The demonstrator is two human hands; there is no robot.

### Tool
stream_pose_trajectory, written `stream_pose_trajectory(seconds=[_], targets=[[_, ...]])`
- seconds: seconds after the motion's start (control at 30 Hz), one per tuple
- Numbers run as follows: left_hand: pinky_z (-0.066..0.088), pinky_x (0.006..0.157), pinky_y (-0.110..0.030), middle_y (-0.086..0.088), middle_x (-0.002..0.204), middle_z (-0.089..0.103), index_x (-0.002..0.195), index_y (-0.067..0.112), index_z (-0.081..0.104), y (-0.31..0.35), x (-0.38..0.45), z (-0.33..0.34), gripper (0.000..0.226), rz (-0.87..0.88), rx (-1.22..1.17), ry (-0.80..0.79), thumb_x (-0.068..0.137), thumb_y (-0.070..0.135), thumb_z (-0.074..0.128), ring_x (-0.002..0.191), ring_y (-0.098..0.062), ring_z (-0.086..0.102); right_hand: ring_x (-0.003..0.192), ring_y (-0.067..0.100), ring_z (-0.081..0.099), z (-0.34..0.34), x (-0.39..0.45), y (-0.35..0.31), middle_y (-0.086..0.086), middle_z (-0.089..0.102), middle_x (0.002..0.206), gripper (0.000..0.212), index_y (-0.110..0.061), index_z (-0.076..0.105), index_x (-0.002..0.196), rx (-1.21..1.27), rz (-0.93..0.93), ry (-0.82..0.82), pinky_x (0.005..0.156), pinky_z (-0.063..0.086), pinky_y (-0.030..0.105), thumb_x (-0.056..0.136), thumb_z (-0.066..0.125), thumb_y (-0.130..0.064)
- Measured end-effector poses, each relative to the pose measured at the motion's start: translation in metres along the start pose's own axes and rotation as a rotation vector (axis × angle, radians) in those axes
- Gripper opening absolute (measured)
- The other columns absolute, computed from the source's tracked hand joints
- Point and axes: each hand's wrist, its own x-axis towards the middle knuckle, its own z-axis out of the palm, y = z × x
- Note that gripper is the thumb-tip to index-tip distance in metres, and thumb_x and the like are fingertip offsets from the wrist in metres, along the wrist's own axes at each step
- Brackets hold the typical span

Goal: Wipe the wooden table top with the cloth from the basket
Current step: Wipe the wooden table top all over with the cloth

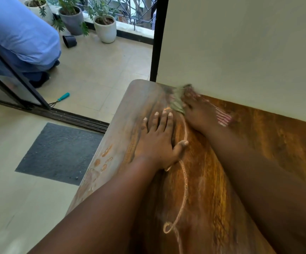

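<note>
The wooden table top (258,143) stretches from the bottom of the view to the cream wall, its left part dull with dust and streaked with wipe lines. My left hand (159,138) lies flat on the wood, fingers straight and spread. My right hand (201,112) is blurred with motion at the far corner by the wall and presses a greyish-green cloth (177,101) onto the table. The cloth is blurred and partly under my fingers. No basket is in view.
The cream wall (240,52) borders the table's far side, with a black door frame (157,39) at its corner. On the floor lie a dark mat (60,153) and a teal-handled tool (62,98). A person in blue (20,33) crouches on the balcony near potted plants (105,28).
</note>
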Motion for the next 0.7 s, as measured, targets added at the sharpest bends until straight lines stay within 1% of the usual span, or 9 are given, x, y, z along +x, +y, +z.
stream_pose_trajectory(seconds=[0.07,0.13,0.27,0.37,0.43,0.5,0.53,0.6,0.7], targets=[[-0.017,0.115,-0.047,-0.004,0.161,-0.010,0.153,0.016,-0.011,0.000,0.000,0.000,0.092,-0.015,-0.013,0.012,0.085,0.076,0.007,0.146,-0.020,-0.018,0.142,0.025,0.024,0.009,0.019,-0.031,0.004,0.027,0.156,0.045,-0.038,0.035,0.145,0.000,-0.092,-0.067,0.112,0.018,0.042,0.100,0.029,-0.039],[-0.016,0.116,-0.046,-0.005,0.161,-0.013,0.152,0.015,-0.013,0.000,0.000,0.000,0.093,-0.022,-0.028,0.009,0.085,0.076,0.008,0.146,-0.020,-0.020,0.141,0.027,0.025,0.010,0.035,-0.043,0.007,0.028,0.156,0.044,-0.042,0.035,0.144,0.013,-0.106,-0.127,0.112,0.018,0.041,0.101,0.029,-0.041],[-0.016,0.116,-0.046,-0.006,0.161,-0.013,0.152,0.013,-0.013,0.001,-0.001,-0.002,0.092,-0.020,-0.028,0.005,0.087,0.075,0.011,0.146,-0.020,-0.020,0.140,0.027,0.028,0.000,0.034,-0.019,0.007,0.030,0.155,0.042,-0.043,0.038,0.142,0.037,-0.181,-0.149,0.111,0.022,0.036,0.100,0.034,-0.046],[-0.015,0.116,-0.048,-0.007,0.160,-0.017,0.151,0.013,-0.017,0.000,-0.001,-0.004,0.092,-0.017,-0.035,-0.015,0.088,0.075,0.012,0.145,-0.021,-0.023,0.141,0.025,0.026,-0.008,0.030,0.005,0.006,0.030,0.154,0.041,-0.047,0.039,0.140,0.047,-0.134,-0.177,0.112,0.020,0.036,0.099,0.037,-0.047],[-0.015,0.116,-0.048,-0.007,0.159,-0.020,0.150,0.014,-0.019,0.000,0.000,-0.004,0.093,-0.004,-0.053,-0.013,0.088,0.074,0.014,0.144,-0.021,-0.025,0.140,0.026,0.029,-0.011,0.031,0.007,0.004,0.033,0.153,0.040,-0.050,0.040,0.138,0.025,-0.070,-0.157,0.110,0.023,0.034,0.098,0.040,-0.047],[-0.016,0.116,-0.048,-0.008,0.159,-0.021,0.150,0.014,-0.020,0.001,-0.002,-0.004,0.093,-0.007,-0.065,-0.005,0.088,0.074,0.016,0.143,-0.021,-0.027,0.138,0.025,0.033,-0.004,0.036,-0.013,0.001,0.035,0.152,0.040,-0.048,0.042,0.138,0.017,-0.078,-0.108,0.108,0.026,0.032,0.098,0.040,-0.046],[-0.016,0.116,-0.048,-0.009,0.159,-0.021,0.150,0.013,-0.020,0.002,-0.002,-0.003,0.094,-0.024,-0.064,0.003,0.088,0.073,0.016,0.143,-0.021,-0.028,0.137,0.024,0.034,0.003,0.042,-0.030,-0.001,0.035,0.152,0.041,-0.045,0.044,0.138,0.020,-0.140,-0.100,0.108,0.027,0.031,0.098,0.041,-0.044],[-0.016,0.116,-0.047,-0.013,0.157,-0.024,0.148,0.009,-0.022,0.003,-0.003,-0.002,0.096,-0.076,-0.054,0.018,0.087,0.073,0.015,0.142,-0.024,-0.030,0.138,0.021,0.033,0.015,0.056,-0.064,-0.004,0.035,0.152,0.041,-0.041,0.045,0.139,0.050,-0.272,-0.154,0.111,0.026,0.031,0.099,0.043,-0.037],[-0.017,0.115,-0.047,-0.013,0.156,-0.027,0.148,0.009,-0.023,0.002,-0.003,-0.003,0.094,-0.073,-0.044,0.028,0.088,0.072,0.013,0.141,-0.023,-0.032,0.140,0.014,0.028,0.015,0.074,-0.081,-0.009,0.036,0.151,0.041,-0.039,0.046,0.138,0.174,-0.291,-0.234,0.114,0.021,0.031,0.099,0.046,-0.029]])
